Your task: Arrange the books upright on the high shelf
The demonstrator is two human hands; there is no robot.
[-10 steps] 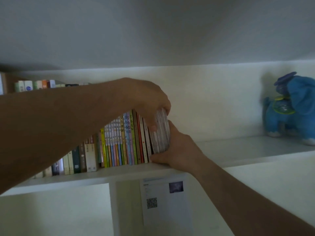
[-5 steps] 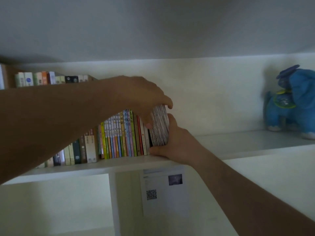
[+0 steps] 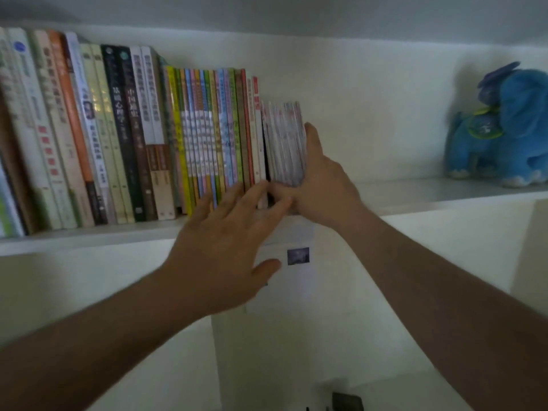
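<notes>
White high shelf (image 3: 415,194) against white wall, row of books (image 3: 178,137) upright along its left part. Thin pink-white booklets (image 3: 286,143) stand at row's right end. Right hand (image 3: 323,185), fingers straight, pressed flat on booklets' right side. Left hand (image 3: 225,244) spread wide, fingertips touching lower spines. Blue plush toy (image 3: 504,126) far right on shelf.

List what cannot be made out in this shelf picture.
- Head view: lower spines of the thin colourful upright books, hidden by the left hand.
- Right face of the pale pink-white bundle of thin books, covered by the right hand.
- Spine titles: blurred.
- Blue plush elephant toy: cut off by the right edge.
</notes>
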